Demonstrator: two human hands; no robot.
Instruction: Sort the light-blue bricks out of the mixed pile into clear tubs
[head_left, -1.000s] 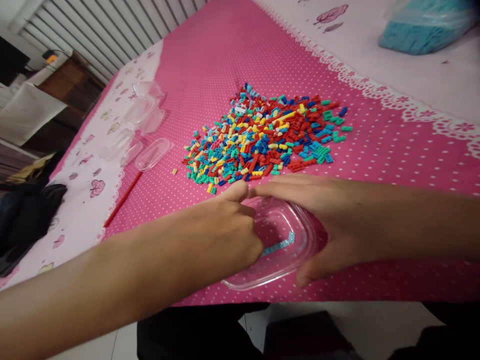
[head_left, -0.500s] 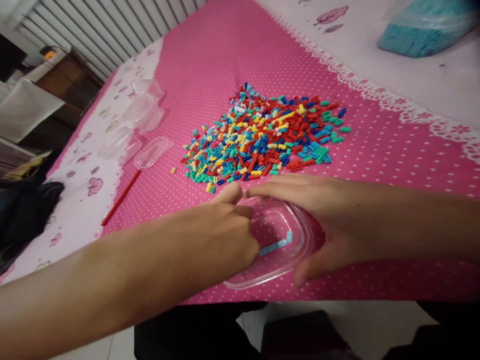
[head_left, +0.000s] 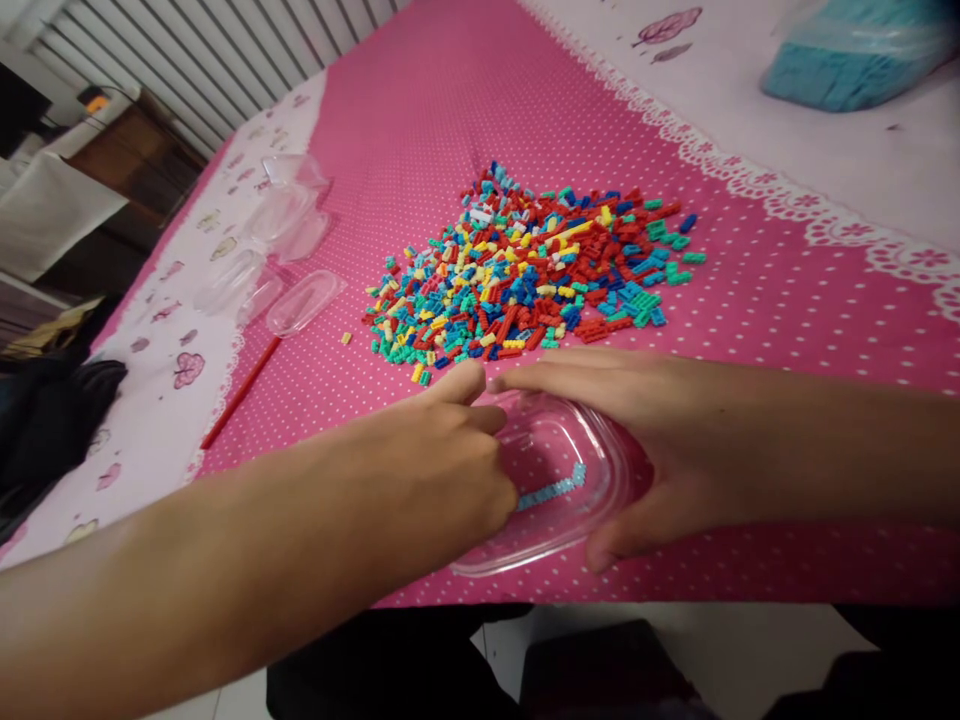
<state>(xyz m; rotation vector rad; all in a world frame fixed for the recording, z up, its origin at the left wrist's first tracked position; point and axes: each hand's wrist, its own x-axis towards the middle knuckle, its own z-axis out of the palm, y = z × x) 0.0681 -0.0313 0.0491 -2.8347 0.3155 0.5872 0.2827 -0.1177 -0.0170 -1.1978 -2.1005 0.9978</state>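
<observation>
A clear plastic container (head_left: 607, 460) with a rounded rim sits at the table's near edge. Inside it lies a bent row of light-blue building bricks (head_left: 551, 492). My left hand (head_left: 465, 470) reaches over the container's left side, fingers curled down into it by the left end of the row. Its fingertips and whatever they pinch are hidden. Around the right side of the container curves my right hand (head_left: 645, 440), its fingers along the far rim and its thumb by the near rim. Just beyond both hands spreads a pile of multicoloured bricks (head_left: 517, 270).
More clear plastic containers (head_left: 281, 215) stand at the left, with a clear lid-like piece (head_left: 306, 303) beside a red stick (head_left: 240, 393). A bag of blue pieces (head_left: 840, 65) rests at the far right. A pink dotted cloth (head_left: 405, 100) covers the table.
Both hands and the container stay almost where they were. The view has shifted very slightly.
</observation>
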